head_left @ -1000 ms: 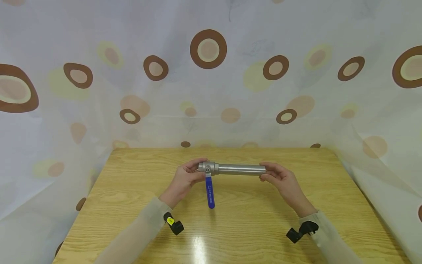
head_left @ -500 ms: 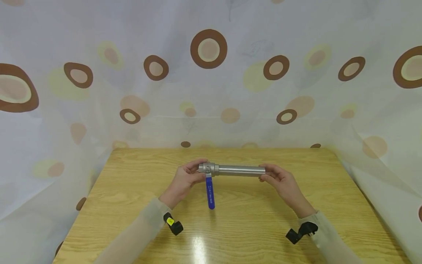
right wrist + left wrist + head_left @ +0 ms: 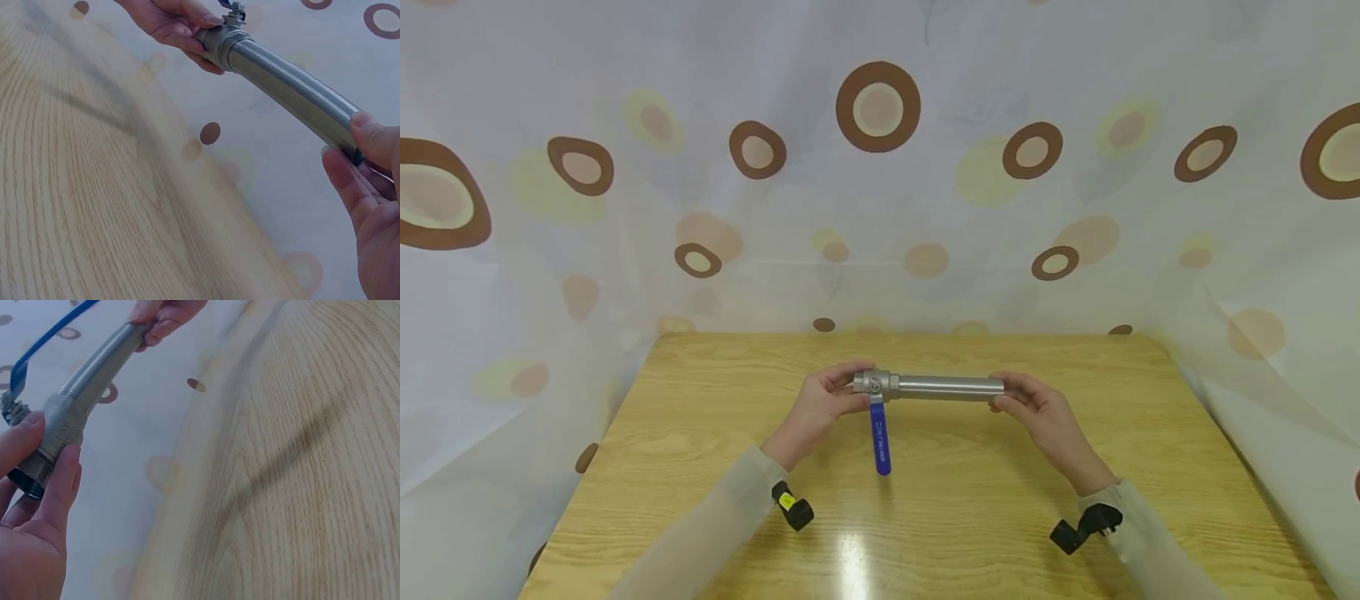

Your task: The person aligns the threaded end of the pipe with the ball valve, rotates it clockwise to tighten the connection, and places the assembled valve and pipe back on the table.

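A metal ball valve (image 3: 876,384) with a blue lever handle (image 3: 881,437) is joined to a straight steel pipe (image 3: 951,387), and the two are held up level above the table. My left hand (image 3: 820,410) grips the valve body at its free end, thumb on the near side and fingers behind. At the pipe's other end my right hand (image 3: 1047,418) pinches it between thumb and fingers. In the left wrist view the valve's open end (image 3: 30,475) faces my palm. From the right wrist, the pipe (image 3: 294,87) runs up to the valve, its lever mostly out of frame.
The wooden table (image 3: 700,467) spreads below both hands. White cloth (image 3: 917,208) with brown and cream spots hangs behind it and along both sides. Small black cameras (image 3: 793,506) sit on the wrists.
Over the last second the pipe's right end and my right hand have dipped very slightly. The head view has shifted a little. Both hands keep their hold.
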A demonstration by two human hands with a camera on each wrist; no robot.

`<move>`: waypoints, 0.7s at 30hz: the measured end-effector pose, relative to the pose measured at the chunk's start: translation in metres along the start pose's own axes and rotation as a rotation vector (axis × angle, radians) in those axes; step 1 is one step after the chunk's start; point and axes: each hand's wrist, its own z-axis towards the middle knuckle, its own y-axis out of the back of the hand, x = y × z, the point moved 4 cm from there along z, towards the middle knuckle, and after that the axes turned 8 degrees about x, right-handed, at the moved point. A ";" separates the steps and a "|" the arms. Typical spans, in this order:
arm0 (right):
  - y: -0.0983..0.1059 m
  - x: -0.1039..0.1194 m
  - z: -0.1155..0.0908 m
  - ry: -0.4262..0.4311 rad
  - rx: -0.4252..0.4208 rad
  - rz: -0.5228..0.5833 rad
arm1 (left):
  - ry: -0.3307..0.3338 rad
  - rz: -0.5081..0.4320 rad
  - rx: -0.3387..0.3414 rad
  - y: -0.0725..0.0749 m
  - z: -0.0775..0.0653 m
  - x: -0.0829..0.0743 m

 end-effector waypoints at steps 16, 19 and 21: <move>0.004 -0.003 0.001 -0.004 -0.004 -0.024 | 0.027 0.118 -0.001 0.001 0.005 -0.002; 0.005 -0.003 0.001 -0.018 -0.005 -0.056 | 0.048 0.143 0.000 0.002 0.007 -0.002; 0.004 -0.003 0.002 -0.038 -0.003 -0.077 | 0.058 0.161 0.001 0.004 0.008 -0.001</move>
